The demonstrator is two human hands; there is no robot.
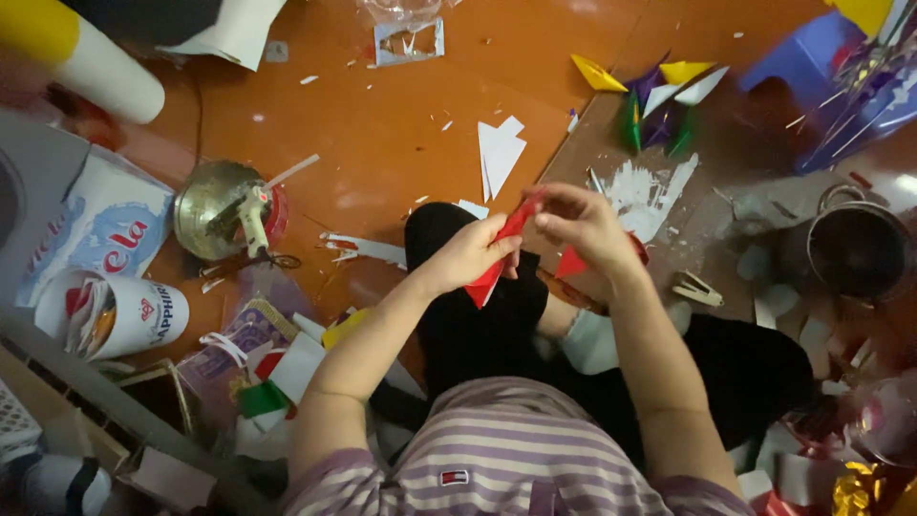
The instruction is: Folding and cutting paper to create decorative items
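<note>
Glossy orange floor (382, 143), paper scraps scattered; brown cardboard sheet (726, 124) right.

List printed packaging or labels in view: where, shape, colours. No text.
Plastic bag: far left on the floor, flat, white and pale blue with red print.
Cup: lower left, on its side, white cylinder with red and dark print, scraps inside.
Shirt tag: bottom centre on the striped shirt, small red and white rectangle.

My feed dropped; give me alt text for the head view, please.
Both hands, left hand and right hand, pinch a red folded paper above the person's lap. Paper scraps litter the orange floor; folded coloured paper pieces lie ahead, a metal bowl to the left.
</note>
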